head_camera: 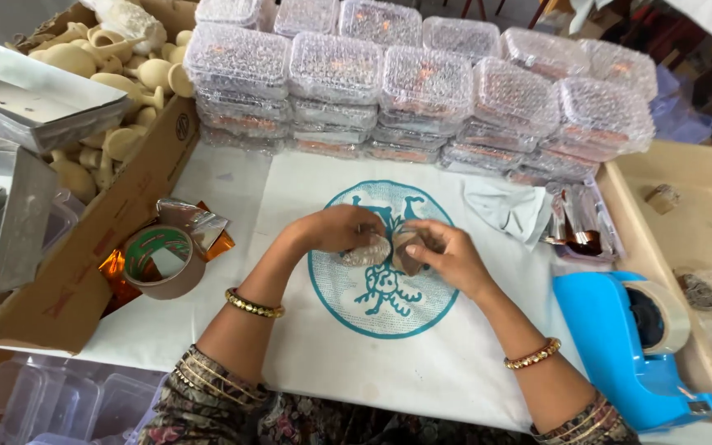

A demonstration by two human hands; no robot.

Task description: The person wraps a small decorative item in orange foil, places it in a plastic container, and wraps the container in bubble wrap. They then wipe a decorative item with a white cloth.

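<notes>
Work surface seen from above: a white cloth (372, 363) printed with a round teal emblem (382, 259). Behind it stand stacked rows of bubble-wrapped packets (422, 91), closing off the far edge. At left, a cardboard box (84, 272) holds pale clay pieces (117, 107); a roll of brown tape (162, 262) lies on copper-coloured foil just beside the box. At right, a blue tape dispenser (628, 346) lies close beside a beige tray (702, 206). The left hand (335, 229) and right hand (447, 255) meet over the emblem, fingers curled round a small brown object partly sheathed in bubble wrap (385, 250). It sits between the fingertips of both hands, just above the cloth; its exact shape is largely hidden by the fingers, possibly rounded.
</notes>
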